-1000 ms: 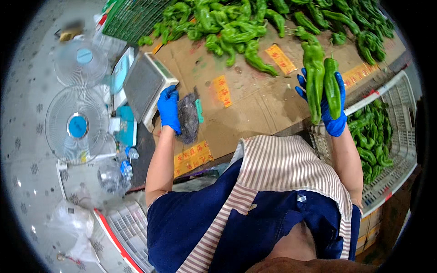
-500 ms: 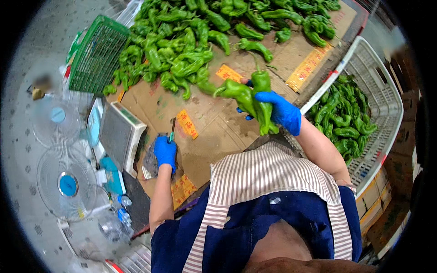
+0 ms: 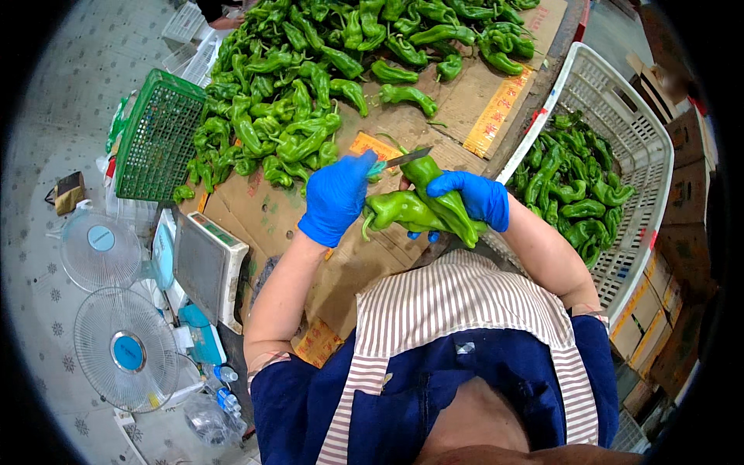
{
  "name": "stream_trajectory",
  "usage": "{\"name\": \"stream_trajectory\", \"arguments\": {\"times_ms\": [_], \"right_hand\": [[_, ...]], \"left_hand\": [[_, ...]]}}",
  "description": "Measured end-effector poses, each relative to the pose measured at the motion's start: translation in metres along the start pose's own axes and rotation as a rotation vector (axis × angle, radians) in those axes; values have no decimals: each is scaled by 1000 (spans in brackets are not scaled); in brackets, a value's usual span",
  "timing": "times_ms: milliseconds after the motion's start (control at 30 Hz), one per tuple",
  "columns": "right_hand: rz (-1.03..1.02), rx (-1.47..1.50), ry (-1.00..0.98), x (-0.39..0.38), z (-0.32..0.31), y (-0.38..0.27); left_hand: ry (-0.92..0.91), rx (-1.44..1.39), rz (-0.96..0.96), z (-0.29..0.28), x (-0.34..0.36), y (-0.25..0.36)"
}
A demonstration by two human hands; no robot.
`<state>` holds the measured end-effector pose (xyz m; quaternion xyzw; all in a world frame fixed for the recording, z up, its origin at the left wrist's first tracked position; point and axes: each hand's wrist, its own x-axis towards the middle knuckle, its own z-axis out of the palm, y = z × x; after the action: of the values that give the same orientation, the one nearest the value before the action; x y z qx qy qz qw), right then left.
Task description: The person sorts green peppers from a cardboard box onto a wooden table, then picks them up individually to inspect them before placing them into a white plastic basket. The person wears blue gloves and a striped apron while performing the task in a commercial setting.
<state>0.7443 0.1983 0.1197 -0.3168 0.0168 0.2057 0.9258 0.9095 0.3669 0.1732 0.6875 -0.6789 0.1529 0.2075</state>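
Note:
Both of my hands wear blue gloves. My left hand (image 3: 335,198) is closed round the teal handle of a small knife (image 3: 406,157). Its dark blade lies against the top of a green pepper (image 3: 434,194), near the stem. My right hand (image 3: 474,198) grips that pepper with a second green pepper (image 3: 403,208), which lies across beneath it; some of its fingers are hidden behind them. A large heap of green peppers (image 3: 310,85) covers the far part of the cardboard-topped table (image 3: 294,225).
At the right stands a white plastic crate (image 3: 655,155) holding peppers. A green basket (image 3: 151,143) is tilted at the table's left edge, beside a scale (image 3: 203,260). Two fans (image 3: 128,349) and some plastic bottles (image 3: 227,401) are at the lower left. Cardboard boxes (image 3: 688,190) are stacked far right.
My left hand has brought the knife up from the table to the peppers in my right hand. The held peppers have tilted and shifted slightly. The view has moved a little.

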Motion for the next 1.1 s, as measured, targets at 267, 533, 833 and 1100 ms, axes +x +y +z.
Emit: {"name": "stream_trajectory", "arguments": {"times_ms": [267, 533, 833, 1100], "right_hand": [[-47, 14, 5, -12, 4, 9], [-113, 85, -61, -6, -1, 15], [-286, 369, -146, -18, -26, 6], [-365, 435, -1, -35, -21, -4]], "left_hand": [[-109, 69, 20, 9, -4, 6], [-142, 73, -180, 35, -37, -14], [93, -266, -622, 51, -97, -52], [64, -249, -819, 69, -90, -45]]}}
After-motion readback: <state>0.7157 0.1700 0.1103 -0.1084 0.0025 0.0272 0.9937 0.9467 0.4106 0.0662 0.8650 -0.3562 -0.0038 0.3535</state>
